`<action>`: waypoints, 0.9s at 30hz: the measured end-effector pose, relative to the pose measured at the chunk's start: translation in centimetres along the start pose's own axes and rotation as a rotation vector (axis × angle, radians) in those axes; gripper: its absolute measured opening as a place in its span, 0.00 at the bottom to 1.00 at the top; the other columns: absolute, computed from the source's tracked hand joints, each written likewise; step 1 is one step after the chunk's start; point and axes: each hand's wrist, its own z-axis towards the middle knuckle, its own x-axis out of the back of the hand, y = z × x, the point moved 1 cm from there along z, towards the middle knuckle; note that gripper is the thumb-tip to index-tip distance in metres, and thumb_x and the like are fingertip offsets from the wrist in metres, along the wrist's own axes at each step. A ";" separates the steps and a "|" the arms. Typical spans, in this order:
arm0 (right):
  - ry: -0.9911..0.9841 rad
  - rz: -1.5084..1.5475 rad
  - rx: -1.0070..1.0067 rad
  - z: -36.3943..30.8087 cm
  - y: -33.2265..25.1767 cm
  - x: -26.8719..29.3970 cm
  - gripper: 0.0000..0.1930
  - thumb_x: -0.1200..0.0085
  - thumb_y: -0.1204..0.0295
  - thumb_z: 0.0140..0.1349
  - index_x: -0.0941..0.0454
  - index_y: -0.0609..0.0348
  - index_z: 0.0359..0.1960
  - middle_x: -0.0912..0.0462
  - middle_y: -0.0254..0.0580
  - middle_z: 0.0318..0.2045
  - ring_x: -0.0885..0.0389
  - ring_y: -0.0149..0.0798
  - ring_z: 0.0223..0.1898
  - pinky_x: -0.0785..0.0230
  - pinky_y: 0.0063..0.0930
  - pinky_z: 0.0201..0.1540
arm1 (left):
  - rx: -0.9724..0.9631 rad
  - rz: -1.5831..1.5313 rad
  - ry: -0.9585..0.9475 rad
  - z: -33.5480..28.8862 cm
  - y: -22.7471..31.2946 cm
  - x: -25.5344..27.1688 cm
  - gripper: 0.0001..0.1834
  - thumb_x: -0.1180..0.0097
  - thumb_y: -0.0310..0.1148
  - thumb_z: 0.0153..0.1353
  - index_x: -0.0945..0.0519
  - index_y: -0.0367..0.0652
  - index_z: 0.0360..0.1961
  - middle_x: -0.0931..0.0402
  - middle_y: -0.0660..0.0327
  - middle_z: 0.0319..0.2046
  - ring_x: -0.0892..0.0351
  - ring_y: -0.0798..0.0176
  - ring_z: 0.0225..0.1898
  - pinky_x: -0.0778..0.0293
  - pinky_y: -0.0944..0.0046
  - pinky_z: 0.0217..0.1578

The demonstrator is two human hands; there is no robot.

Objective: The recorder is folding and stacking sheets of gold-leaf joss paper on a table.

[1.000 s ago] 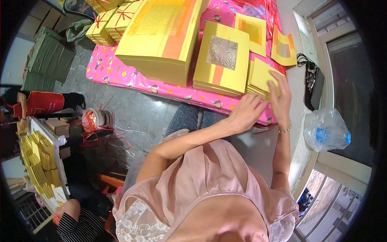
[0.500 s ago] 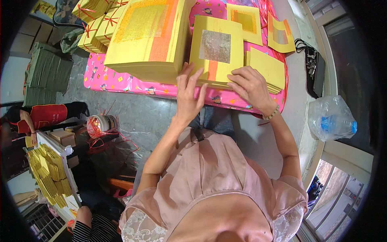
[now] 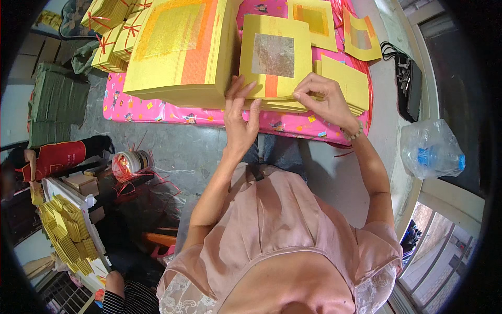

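A short stack of yellow paper sheets [image 3: 273, 55] lies in front of me, its top sheet printed with a silver square and an orange strip. My right hand [image 3: 328, 99], a beaded bracelet on its wrist, pinches the near right corner of that top sheet, which lifts slightly. At the near left corner rests my left hand [image 3: 240, 118], fingers stretched and apart against the stack's edge. A much taller yellow paper stack [image 3: 172, 63] with an orange band stands just left of it. Beside my right hand is a pile of folded yellow paper [image 3: 345, 81].
A pink patterned cloth [image 3: 157, 116] covers the table. Tied yellow bundles [image 3: 111, 47] sit far left; loose yellow sheets [image 3: 361, 39] and red strings lie far right. A black pouch [image 3: 408, 86] and a bagged bottle [image 3: 431, 155] are at right. People work at a side table [image 3: 73, 196].
My right fingers have closed on the sheet's near right corner and raised it a little. My left hand stays at the left corner. The view has shifted slightly.
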 end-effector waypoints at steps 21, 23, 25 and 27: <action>-0.068 0.145 -0.159 0.7 0.7 0.4 0.06 0.39 0.76 0.62 0.17 0.67 0.29 0.18 0.37 0.31 0.22 0.28 0.35 0.30 0.24 0.40 | 0.148 -0.125 0.001 0.3 0.5 -0.3 0.15 0.42 0.28 0.65 0.18 0.40 0.53 0.30 0.47 0.61 0.32 0.52 0.64 0.37 0.56 0.63; -0.067 0.153 -0.162 0.7 0.6 0.3 0.06 0.39 0.76 0.62 0.17 0.67 0.29 0.18 0.37 0.31 0.22 0.28 0.35 0.31 0.23 0.40 | 0.158 -0.127 0.001 0.1 0.4 -0.3 0.16 0.42 0.28 0.64 0.19 0.40 0.53 0.31 0.48 0.60 0.32 0.54 0.63 0.36 0.58 0.62; -0.065 0.138 -0.145 0.6 0.7 0.2 0.06 0.39 0.75 0.62 0.17 0.67 0.29 0.18 0.37 0.31 0.22 0.28 0.35 0.31 0.23 0.40 | 0.164 -0.156 0.007 0.1 0.1 -0.6 0.16 0.41 0.27 0.64 0.19 0.40 0.53 0.31 0.48 0.60 0.32 0.55 0.63 0.36 0.58 0.62; -0.067 0.142 -0.163 0.6 1.0 0.1 0.06 0.39 0.75 0.62 0.17 0.67 0.29 0.18 0.37 0.31 0.22 0.28 0.35 0.31 0.23 0.40 | 0.172 -0.183 0.011 0.1 0.0 -0.7 0.17 0.41 0.27 0.64 0.19 0.40 0.54 0.31 0.49 0.60 0.32 0.56 0.63 0.36 0.59 0.62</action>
